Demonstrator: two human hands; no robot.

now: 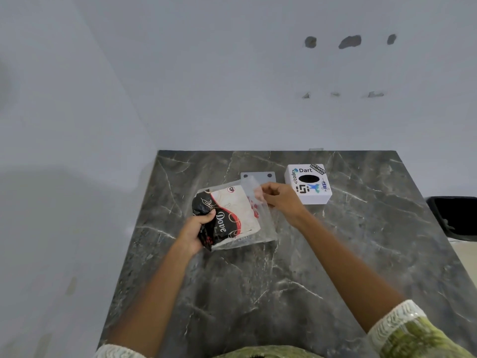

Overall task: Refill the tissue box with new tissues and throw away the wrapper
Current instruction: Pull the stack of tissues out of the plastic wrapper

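Note:
A plastic tissue pack [232, 215] printed black, red and cream with "Dove" lies tilted at the middle of the dark marble table [284, 280]. My left hand [197, 228] grips its black near-left end. My right hand [280, 198] pinches the clear plastic flap at the pack's far-right end. A white cube tissue box [308, 195] with stickers and a dark oval slot on top stands just right of my right hand. A flat grey plate [258, 177], perhaps the box's base, lies behind the pack.
A black bin [454, 218] stands beside the table's right edge. White walls close the table's far and left sides. Bare marble stretches between my forearms toward the near edge.

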